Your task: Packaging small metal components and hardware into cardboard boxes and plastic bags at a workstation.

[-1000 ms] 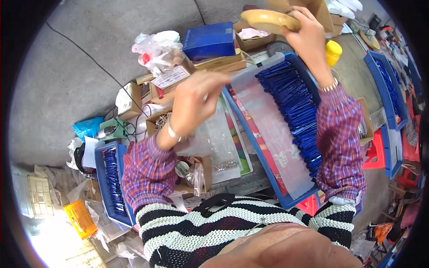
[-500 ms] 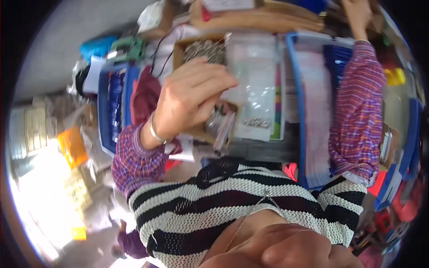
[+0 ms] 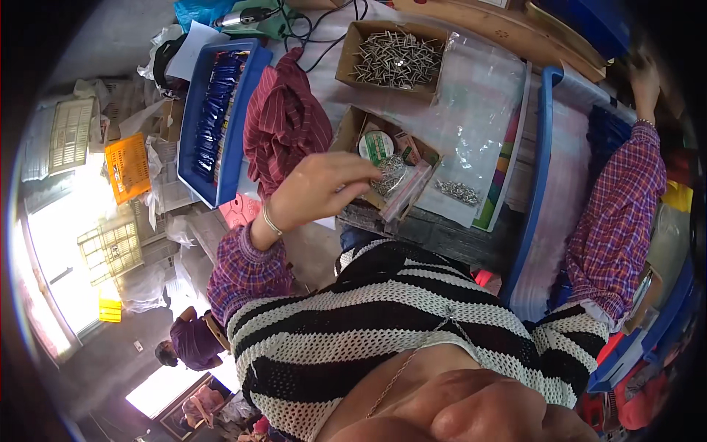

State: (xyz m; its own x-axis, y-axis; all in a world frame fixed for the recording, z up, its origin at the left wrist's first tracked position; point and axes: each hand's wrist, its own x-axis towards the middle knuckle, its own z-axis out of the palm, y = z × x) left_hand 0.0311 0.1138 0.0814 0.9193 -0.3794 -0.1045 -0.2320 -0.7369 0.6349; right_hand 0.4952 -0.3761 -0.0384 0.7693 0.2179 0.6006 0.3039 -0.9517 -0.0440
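My left hand (image 3: 320, 188) hovers at the near left edge of a small cardboard box (image 3: 346, 132), thumb and fingers apart with nothing visible between them. Inside that box sit a round green-and-white roll or tin (image 3: 375, 147) and a clear zip bag (image 3: 405, 191) beside small shiny metal pieces. Behind it stands another cardboard box full of metal pins or rivets (image 3: 398, 59). To its right a clear plastic sheet or bag (image 3: 479, 96) lies flat, with a pile of small metal parts (image 3: 458, 191) on it. My right hand (image 3: 644, 81) reaches to the far right corner; its fingers are shadowed and unclear.
A blue tray of dark blue packets (image 3: 217, 121) stands left, beside a maroon striped cloth (image 3: 283, 121). A long blue bin (image 3: 541, 169) lies under my right arm. A power tool with a cord (image 3: 247, 16) rests at the back left. Another person (image 3: 195, 340) is behind.
The whole view has turned and shifted. My left hand has drawn back from over the boxes toward me, uncovering the small box's contents. My right arm stays stretched to the far right.
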